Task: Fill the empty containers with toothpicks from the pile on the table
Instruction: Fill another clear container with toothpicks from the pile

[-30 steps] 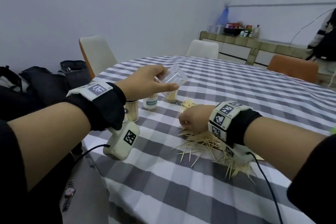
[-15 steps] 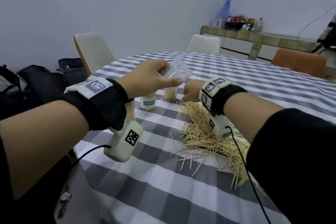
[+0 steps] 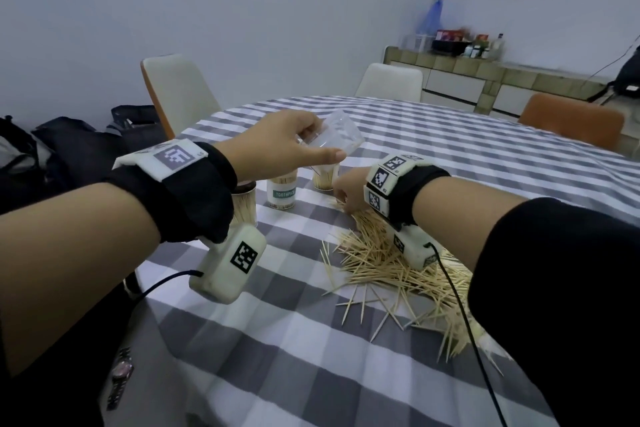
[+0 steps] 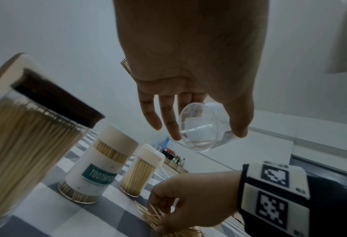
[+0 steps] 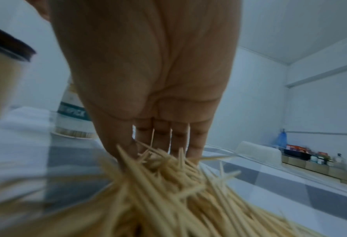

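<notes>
Standing at the far left of a row on the checked tablecloth (image 3: 277,350), a clear jar with a dark brown lid (image 4: 32,128) is packed full of pale toothpicks; next to it is a white-capped container (image 4: 99,170) with a teal label reading TOOTHPICK, and then a smaller clear one with a white cap (image 4: 141,168), also full. Above these, the left hand (image 3: 277,146) holds a clear empty container (image 4: 203,128) in the air, tilted on its side, thumb on one side and fingers curled round the other; it is see-through plastic with a round open mouth. Below and to the right, the right hand (image 3: 349,189) reaches down into the near end of the toothpick pile (image 3: 391,263), just beside the small capped container, its fingers (image 5: 162,137) bent into the sticks with several poking up between them; whether it has a firm hold on any cannot be told. The pile is a loose, pale-wood heap that spreads rightward across the cloth, with stray sticks scattered at its edges.
</notes>
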